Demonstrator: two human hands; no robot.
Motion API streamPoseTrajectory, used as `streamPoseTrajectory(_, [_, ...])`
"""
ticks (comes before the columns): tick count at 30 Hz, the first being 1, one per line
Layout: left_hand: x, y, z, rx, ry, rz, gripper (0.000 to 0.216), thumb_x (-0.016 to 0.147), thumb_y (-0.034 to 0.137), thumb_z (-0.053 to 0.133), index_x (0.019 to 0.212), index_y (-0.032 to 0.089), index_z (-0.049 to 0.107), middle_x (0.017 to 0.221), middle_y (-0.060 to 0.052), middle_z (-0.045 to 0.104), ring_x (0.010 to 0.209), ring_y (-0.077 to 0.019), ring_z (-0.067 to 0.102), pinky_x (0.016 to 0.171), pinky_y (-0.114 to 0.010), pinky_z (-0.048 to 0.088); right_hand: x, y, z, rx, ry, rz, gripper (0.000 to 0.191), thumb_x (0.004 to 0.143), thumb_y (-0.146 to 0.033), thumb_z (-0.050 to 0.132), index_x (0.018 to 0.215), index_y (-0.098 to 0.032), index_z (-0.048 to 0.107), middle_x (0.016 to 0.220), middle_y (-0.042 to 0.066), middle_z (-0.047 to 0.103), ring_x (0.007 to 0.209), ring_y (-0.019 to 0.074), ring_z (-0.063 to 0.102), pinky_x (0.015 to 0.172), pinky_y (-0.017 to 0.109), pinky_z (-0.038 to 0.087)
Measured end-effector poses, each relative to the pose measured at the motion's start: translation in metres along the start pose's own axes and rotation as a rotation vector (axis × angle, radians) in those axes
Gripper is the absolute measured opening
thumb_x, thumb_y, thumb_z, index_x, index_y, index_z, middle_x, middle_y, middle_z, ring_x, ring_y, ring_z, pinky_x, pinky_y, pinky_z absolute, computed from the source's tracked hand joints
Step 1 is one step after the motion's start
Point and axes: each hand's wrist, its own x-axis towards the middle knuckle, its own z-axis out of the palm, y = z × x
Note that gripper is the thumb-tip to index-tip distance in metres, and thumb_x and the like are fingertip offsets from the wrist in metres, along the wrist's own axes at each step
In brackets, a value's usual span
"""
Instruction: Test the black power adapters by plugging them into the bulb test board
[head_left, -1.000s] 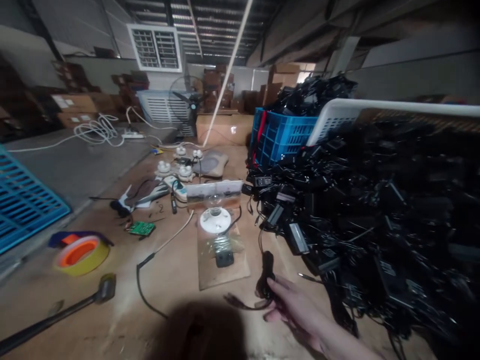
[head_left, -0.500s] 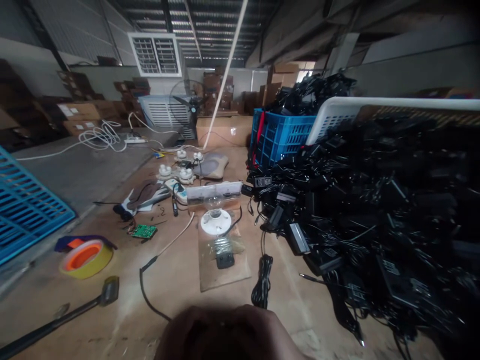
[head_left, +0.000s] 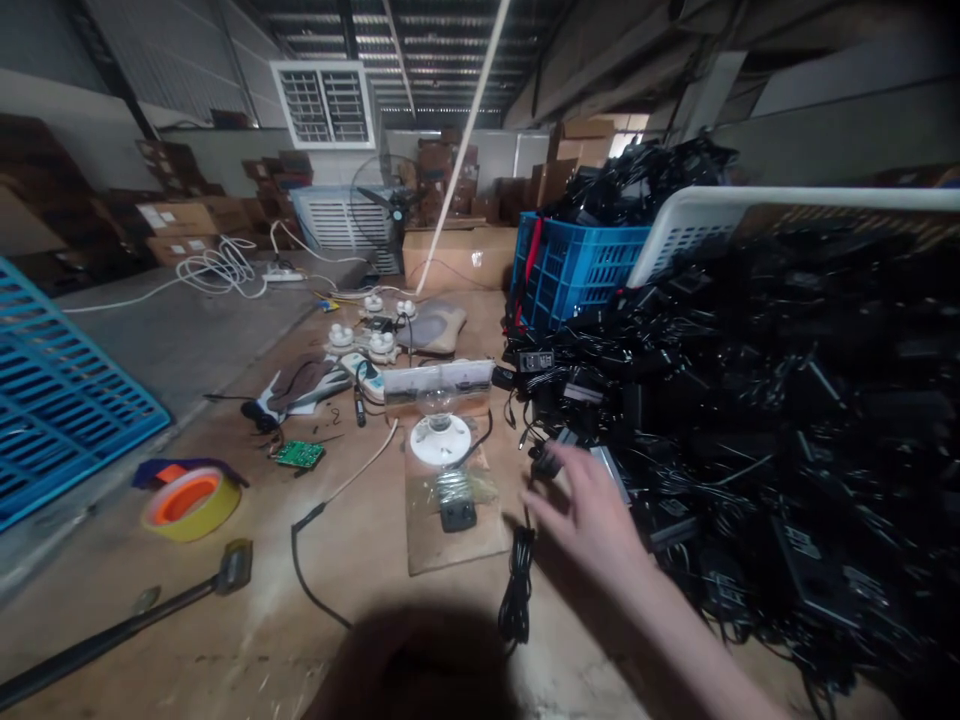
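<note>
the right hand is seen extended over the floor, fingers spread and holding nothing, its fingertips at the near edge of the pile of black adapters, close to one adapter lying at the heap's front. a coiled black cable is noted on the floor just beside the hand (not touched). a lamp holder with bulb is mounted on a board to the left. the left hand is not seen.
</note>
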Motion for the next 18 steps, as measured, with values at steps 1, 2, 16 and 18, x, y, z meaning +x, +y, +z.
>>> streamPoseTrajectory(1, [0.003,-0.002,-0.004,0.091,0.066,0.009,0.025,0.095,0.044,0.058,0.105,0.028,0.075,0.101,-0.004,0.080,0.091,-0.0223,0.074,0.083,-0.029,0.059,0.020,0.011,0.001,-0.196,0.049,0.068,0.080,0.085,-0.056,0.069,0.149,-0.014,0.045,0.149,0.024,0.048,0.137,0.0399,0.046,0.109,0.055,0.041])
streamPoseTrajectory(2, [0.006,-0.004,-0.008,0.189,0.132,0.019,0.022,0.095,0.040,0.057,0.096,0.027,0.075,0.091,-0.003,0.079,0.083,-0.0202,0.073,0.077,-0.026,0.058,0.036,0.021,0.002,-0.246,0.054,0.077,0.088,0.081,-0.052,0.075,0.150,-0.009,0.044,0.149,0.029,0.046,0.138,0.0434,0.044,0.111,0.059,0.037])
streamPoseTrajectory(16, [0.017,-0.008,-0.050,0.192,0.406,-0.266,0.033,0.095,0.050,0.049,0.094,0.021,0.066,0.081,0.000,0.069,0.076,-0.0196,0.063,0.068,-0.025,0.048,-0.058,-0.007,0.003,0.135,-0.432,-0.397,0.031,0.089,-0.023,0.068,0.119,-0.027,0.070,0.117,0.009,0.068,0.110,0.0299,0.060,0.096,0.047,0.049])
streamPoseTrajectory(18, [0.020,-0.004,-0.035,0.212,0.390,-0.309,0.025,0.091,0.043,0.053,0.096,0.022,0.067,0.082,0.000,0.072,0.075,-0.0205,0.065,0.067,-0.027,0.049,-0.071,-0.016,0.019,0.261,-0.475,-0.384,0.030,0.092,-0.012,0.058,0.119,-0.021,0.069,0.109,0.009,0.070,0.102,0.0270,0.062,0.090,0.043,0.051])
